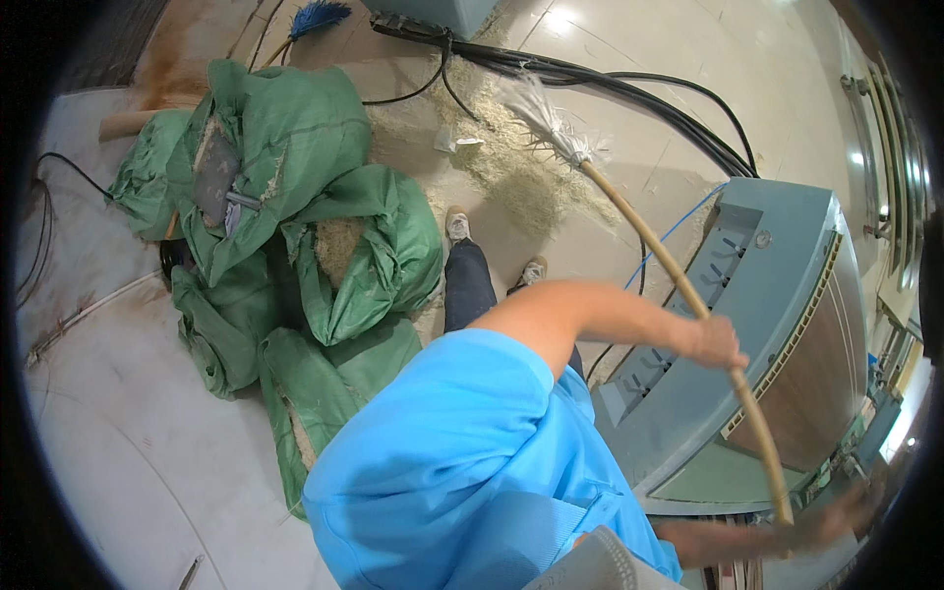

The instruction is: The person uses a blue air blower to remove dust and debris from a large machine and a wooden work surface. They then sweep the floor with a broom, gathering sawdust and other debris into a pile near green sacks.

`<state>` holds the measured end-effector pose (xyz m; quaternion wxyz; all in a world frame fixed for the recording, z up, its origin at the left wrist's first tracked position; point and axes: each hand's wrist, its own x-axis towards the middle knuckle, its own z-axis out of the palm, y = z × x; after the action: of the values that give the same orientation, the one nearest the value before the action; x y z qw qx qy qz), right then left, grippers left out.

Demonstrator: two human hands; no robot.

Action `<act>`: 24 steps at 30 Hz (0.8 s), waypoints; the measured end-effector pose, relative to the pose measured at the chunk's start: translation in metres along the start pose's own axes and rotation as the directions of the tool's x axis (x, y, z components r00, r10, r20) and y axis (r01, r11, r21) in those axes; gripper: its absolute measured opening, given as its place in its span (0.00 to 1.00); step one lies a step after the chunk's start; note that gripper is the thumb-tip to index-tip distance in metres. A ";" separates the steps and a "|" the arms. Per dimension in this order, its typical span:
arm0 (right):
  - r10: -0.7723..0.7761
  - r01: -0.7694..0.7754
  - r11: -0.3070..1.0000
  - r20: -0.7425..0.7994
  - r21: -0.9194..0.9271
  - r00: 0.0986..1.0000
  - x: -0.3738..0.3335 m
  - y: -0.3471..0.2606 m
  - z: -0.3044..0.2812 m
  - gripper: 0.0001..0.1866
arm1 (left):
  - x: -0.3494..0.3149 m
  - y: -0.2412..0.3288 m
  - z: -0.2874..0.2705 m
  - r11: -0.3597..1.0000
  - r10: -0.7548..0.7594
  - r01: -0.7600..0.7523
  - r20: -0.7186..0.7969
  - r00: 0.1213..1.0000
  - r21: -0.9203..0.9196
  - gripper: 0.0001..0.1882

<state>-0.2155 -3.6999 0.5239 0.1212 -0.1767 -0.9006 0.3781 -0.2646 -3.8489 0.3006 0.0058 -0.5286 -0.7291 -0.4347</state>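
A long broom slants across the right half of the view, with a wooden handle [649, 241] and a frayed whitish head [551, 123]. My left arm reaches across to the right, and my left hand [720, 344] is closed round the handle's upper part. Close to the handle's top end is my right hand [836, 521], smeared by motion, so its grip does not show. The broom head touches the tiled floor at the edge of a pile of pale yellow shavings [531, 197]. A crumpled white scrap [457, 141] lies beside the pile.
Several green woven sacks [379, 251] crowd the left, some holding shavings. A grey-green machine [728, 324] stands at my right. Thick black cables [629, 84] cross the floor ahead, near another machine's base [438, 12]. A blue-bristled brush [320, 18] is at the far left.
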 end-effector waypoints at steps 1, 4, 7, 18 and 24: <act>0.173 -0.143 0.980 0.233 -0.142 0.957 0.016 0.026 0.050 0.21 | -0.009 0.011 0.025 0.997 0.066 -0.065 0.018 0.998 -0.035 0.06; 0.536 -0.088 0.829 0.741 -0.552 0.404 0.040 0.090 0.216 0.24 | -0.046 0.067 0.084 0.980 0.193 -0.188 0.090 0.977 -0.062 0.03; 0.588 -0.303 0.774 0.808 -0.555 0.023 0.005 0.119 0.350 0.28 | -0.080 0.112 0.090 0.899 0.239 -0.239 -0.046 0.970 -0.367 0.05; 0.558 -0.144 0.764 0.531 -0.629 0.638 -0.093 0.152 0.503 0.20 | -0.465 -0.320 -0.082 -0.142 -0.988 0.811 0.136 -0.078 -0.567 0.11; 0.739 -0.619 0.665 0.490 -0.419 0.462 -0.100 0.183 0.545 0.15 | -0.663 -0.649 -0.106 -0.340 -0.875 0.902 -0.262 -0.407 -0.268 0.30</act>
<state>-0.2747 -3.9696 0.0096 -0.3621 -0.3956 -0.7696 0.3464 -0.5232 -4.4655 -0.3513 -0.1967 0.3907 -0.8427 -0.3140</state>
